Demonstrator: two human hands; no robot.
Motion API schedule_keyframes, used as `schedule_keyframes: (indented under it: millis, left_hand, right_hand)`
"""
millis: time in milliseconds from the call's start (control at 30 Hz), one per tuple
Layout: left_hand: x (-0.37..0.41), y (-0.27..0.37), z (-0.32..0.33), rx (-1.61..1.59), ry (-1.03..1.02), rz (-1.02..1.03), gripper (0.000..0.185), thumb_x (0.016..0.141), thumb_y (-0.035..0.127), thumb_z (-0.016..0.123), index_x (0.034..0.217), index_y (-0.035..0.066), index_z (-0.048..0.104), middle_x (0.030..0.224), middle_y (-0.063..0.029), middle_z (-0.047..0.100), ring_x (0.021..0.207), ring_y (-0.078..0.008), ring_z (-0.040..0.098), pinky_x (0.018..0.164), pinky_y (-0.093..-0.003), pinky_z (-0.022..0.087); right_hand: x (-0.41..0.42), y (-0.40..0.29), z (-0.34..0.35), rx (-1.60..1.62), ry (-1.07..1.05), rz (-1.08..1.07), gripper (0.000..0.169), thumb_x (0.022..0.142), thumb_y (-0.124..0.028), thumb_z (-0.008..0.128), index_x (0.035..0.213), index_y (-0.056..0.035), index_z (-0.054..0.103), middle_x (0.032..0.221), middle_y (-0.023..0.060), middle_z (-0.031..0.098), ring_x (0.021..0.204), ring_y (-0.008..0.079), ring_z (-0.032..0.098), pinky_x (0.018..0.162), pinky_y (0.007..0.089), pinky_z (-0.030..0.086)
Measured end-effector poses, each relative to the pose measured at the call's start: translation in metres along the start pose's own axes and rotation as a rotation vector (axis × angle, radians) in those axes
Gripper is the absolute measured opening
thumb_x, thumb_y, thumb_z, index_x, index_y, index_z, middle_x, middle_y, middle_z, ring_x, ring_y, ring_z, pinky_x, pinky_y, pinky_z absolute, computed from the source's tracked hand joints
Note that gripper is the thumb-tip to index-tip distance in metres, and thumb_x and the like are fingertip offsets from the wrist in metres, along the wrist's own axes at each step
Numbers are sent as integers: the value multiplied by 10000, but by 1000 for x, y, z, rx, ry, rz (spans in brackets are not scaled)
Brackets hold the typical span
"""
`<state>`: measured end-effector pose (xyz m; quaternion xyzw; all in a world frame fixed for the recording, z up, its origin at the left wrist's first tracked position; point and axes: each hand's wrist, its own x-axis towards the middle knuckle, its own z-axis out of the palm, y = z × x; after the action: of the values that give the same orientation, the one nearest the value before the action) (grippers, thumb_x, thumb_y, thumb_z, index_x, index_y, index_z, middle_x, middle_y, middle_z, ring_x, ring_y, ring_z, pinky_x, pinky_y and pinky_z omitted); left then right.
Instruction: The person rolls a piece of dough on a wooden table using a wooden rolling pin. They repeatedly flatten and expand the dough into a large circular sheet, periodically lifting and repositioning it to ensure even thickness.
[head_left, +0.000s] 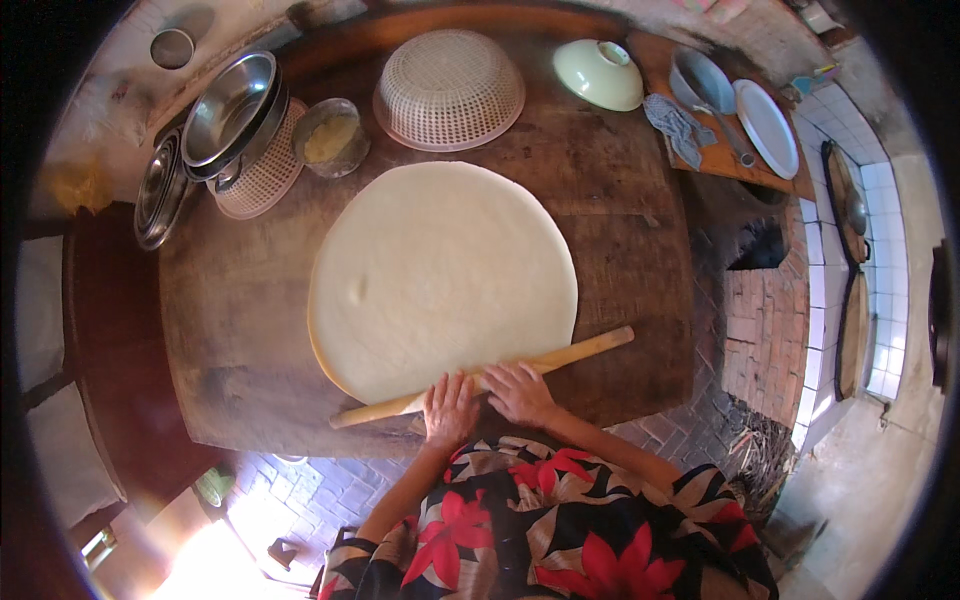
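Observation:
A large, thin, round sheet of dough (442, 277) lies flat on the dark wooden table (247, 315). Across its near edge rests a long wooden rolling pin (592, 347), tilted with its right end farther from me. The near edge of the dough seems to curl around the pin. My left hand (450, 411) presses on the pin left of its middle, fingers pointing away from me. Just to its right, my right hand (520, 391) lies on the pin with fingers spread over it. Neither palm's underside shows, and neither hand visibly grips around the pin.
Along the far side stand an upturned plastic colander (450, 90), a bowl of yellowish flour (330, 139), metal basins (230, 109) and an upturned pale green bowl (598, 75). At right, a wooden board (731, 169) bears a cloth (679, 127), a ladle and a white oval plate (766, 129).

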<state>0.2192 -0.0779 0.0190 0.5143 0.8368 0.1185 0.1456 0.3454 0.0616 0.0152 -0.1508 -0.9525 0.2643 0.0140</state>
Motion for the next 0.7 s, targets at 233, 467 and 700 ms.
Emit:
schedule_keyframes:
  millis: [233, 467, 700]
  left_hand:
    - [113, -49, -13, 104, 81, -66, 431, 892, 315, 481, 1278, 124, 497, 1398, -113, 399, 1310, -308, 333, 1061, -558, 235]
    - [3, 2, -8, -6, -35, -61, 499, 830, 354, 542, 1273, 127, 503, 1378, -113, 421, 1297, -308, 360, 1050, -518, 278]
    - [74, -26, -9, -6, 53, -93, 453, 838, 311, 547, 1248, 120, 521, 1360, -96, 447, 1284, -283, 389, 1034, -558, 280]
  right_hand:
    - [130, 34, -24, -171, 104, 81, 404, 904, -334, 488, 1236, -108, 530, 1368, 49, 435, 1299, 226, 350, 1030, 545, 250]
    - [7, 2, -4, -78, 12, -14, 434, 859, -337, 554, 1221, -96, 545, 1312, 84, 485, 1250, 236, 414, 1020, 525, 283]
    - [75, 21, -15, -126, 36, -1, 411, 878, -304, 537, 1233, -98, 527, 1336, 51, 464, 1258, 213, 409, 1015, 518, 305]
